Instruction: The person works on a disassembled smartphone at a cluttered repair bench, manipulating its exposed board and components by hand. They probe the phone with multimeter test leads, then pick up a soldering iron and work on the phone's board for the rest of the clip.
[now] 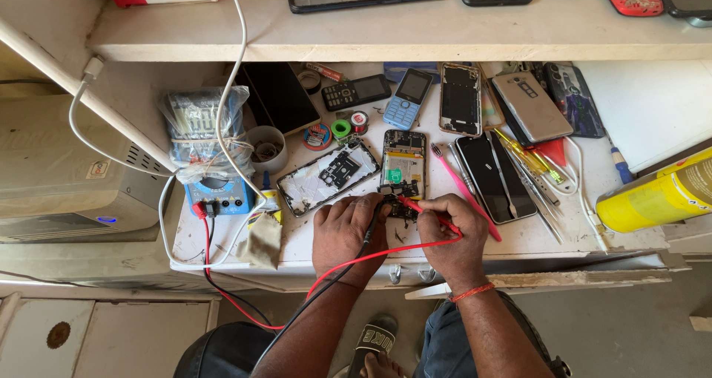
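The left hand [347,233] pinches the black probe [371,222]; the right hand [449,233] pinches the red probe [423,209]. Both tips meet the opened phone [403,166] lying on the desk [534,237], just ahead of the knuckles. The step in hand appears to be contact probing; the exact contact points are hidden. The next move calls for steady tips. Left of the left hand stands a blue multimeter [215,192] wrapped in clear plastic. Far right of the right hand lies a yellow can [656,196] with a pale label.

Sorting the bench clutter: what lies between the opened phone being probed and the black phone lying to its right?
In the head view, a pink toothbrush lies slanted between the opened phone and the black phone.
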A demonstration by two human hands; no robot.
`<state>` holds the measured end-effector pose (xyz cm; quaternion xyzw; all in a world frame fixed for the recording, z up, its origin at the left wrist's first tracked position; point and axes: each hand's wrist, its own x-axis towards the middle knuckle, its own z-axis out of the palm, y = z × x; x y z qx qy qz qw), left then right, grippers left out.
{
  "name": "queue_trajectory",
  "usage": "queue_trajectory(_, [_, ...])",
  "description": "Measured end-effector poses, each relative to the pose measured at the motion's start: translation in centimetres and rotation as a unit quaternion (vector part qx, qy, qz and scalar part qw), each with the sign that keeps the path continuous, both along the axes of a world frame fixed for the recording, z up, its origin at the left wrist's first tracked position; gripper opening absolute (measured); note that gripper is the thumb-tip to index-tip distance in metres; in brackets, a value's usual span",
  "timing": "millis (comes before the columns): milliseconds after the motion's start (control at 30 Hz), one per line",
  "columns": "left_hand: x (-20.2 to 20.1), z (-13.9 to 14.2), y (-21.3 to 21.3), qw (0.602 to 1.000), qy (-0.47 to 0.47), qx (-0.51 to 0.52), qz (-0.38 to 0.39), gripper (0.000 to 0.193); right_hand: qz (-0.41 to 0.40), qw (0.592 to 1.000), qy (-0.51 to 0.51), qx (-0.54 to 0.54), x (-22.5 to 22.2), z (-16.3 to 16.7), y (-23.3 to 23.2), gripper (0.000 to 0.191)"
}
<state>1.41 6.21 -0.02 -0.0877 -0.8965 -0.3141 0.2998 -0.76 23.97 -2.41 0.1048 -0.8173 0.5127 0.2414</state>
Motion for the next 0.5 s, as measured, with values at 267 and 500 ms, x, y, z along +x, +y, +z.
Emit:
queue_trajectory(267, [0.23,-0.21,-0.25,1.000,0.004,0.005,0.003,0.025,0.012,1.000,0.004,-0.001,0.15,-0.18,-0.28,0.010])
queue_trajectory(500, [0.27,-0.35,-0.25,1.000,0.003,0.004,0.005,0.025,0.000,1.000,-0.008,0.002,0.25,-0.12,-0.36,0.010])
